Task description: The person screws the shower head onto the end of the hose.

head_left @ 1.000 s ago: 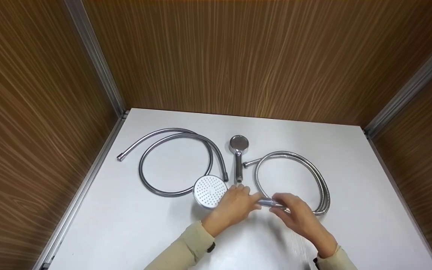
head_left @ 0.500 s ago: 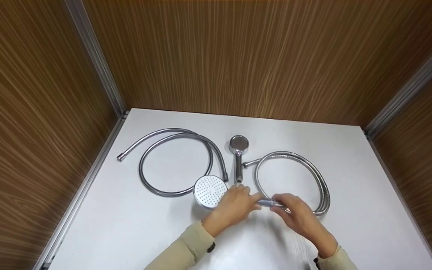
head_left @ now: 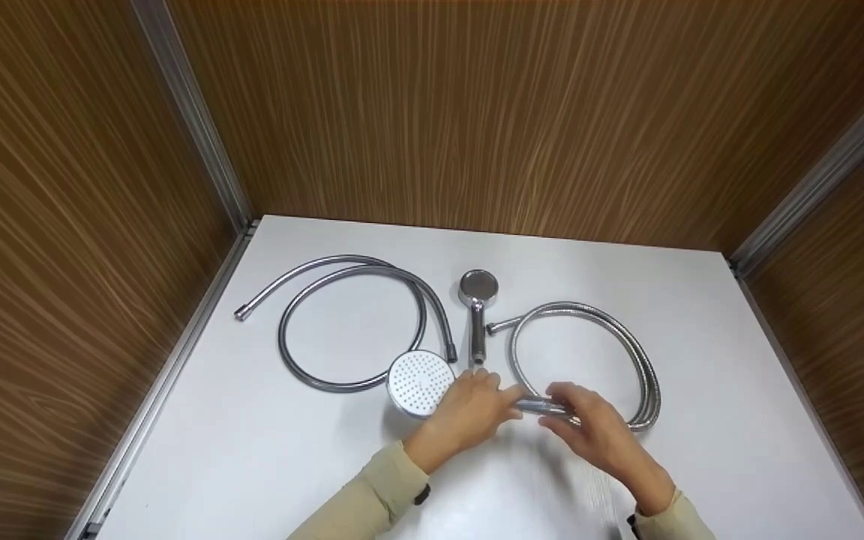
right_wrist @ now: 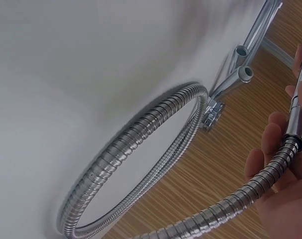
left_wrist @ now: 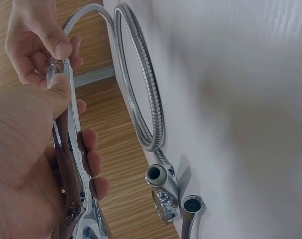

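My left hand [head_left: 469, 409] grips the handle of a large shower head with a round white spray face [head_left: 418, 382]. Its thumb lies along the chrome handle [left_wrist: 66, 134] in the left wrist view, with the fingers wrapped behind. At the handle's end, my right hand [head_left: 603, 429] holds the smooth end nut [right_wrist: 296, 122] of a ribbed metal shower hose [right_wrist: 230, 206] between thumb and fingers. Nut and handle are in line, end to end. From there the hose loops back onto the white table, coiled on the right.
A smaller chrome hand shower [head_left: 478, 319] lies behind my hands. To the left, a smooth grey shower hose [head_left: 282, 337] is coiled, one end near the small shower. The white table [head_left: 214, 435] is enclosed by a wood-grain back panel [head_left: 439, 112] and side panels.
The right hand's fingertips have shifted slightly on the hose nut, the index finger sitting a little higher. The left hand, shower head and other things stay in place.
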The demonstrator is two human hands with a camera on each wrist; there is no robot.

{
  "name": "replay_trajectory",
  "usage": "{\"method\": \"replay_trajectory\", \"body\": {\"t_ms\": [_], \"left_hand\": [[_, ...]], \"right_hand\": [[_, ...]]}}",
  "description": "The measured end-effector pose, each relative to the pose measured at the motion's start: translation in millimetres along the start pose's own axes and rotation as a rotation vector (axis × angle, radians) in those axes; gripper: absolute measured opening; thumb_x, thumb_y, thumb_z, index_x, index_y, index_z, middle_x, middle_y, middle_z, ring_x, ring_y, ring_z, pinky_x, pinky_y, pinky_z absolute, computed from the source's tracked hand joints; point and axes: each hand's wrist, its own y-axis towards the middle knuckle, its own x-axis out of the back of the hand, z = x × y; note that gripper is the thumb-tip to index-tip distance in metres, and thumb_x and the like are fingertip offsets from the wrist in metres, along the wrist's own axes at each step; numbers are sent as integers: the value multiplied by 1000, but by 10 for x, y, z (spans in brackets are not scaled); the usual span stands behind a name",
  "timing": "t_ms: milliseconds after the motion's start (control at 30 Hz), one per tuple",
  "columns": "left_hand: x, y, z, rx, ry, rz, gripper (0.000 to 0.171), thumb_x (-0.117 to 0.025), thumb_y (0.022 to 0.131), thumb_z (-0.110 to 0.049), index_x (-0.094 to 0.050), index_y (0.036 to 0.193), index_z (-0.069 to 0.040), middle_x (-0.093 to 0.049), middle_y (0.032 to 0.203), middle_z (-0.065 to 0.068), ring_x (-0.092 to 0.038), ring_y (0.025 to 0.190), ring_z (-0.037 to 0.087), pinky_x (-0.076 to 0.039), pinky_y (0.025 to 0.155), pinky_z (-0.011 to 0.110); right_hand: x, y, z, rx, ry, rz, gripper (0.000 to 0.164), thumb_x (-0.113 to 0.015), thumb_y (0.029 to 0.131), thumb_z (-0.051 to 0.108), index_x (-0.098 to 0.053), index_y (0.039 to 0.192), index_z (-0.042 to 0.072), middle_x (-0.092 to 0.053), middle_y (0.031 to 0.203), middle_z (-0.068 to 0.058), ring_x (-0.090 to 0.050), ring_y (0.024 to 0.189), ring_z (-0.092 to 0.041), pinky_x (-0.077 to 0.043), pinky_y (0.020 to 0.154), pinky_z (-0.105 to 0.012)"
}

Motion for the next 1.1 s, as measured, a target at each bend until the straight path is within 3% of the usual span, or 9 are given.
{"method": "replay_trajectory", "body": {"t_ms": [467,800,1100], "left_hand": [[19,1,4,11,-4,35,32,-53,106,-53,-63,130,-35,-67,90,-2,-61,84,15,-51,80,29],[5,-3,16,6,1,23,32,-53,106,-53,-63,129,-33,-66,89,-2,-61,83,15,-51,79,29],[7,-12,11,-2,10,8,30,-53,106,-53,-64,125,-32,-66,87,-2,-60,80,15,-49,75,29]], "right_hand": [[-7,10,-23,85,-40,-31,35,-90,79,4,-71,107,8,-72,94,5,-64,83,-5,-54,74,-29],[-9,7,-7,47,-15,-9,28,-87,84,6,-73,108,10,-72,94,8,-64,84,-3,-55,75,-31],[-22,8,29,-24,-18,24,36,-90,81,8,-68,109,11,-69,93,10,-61,81,-2,-55,72,-32]]}}
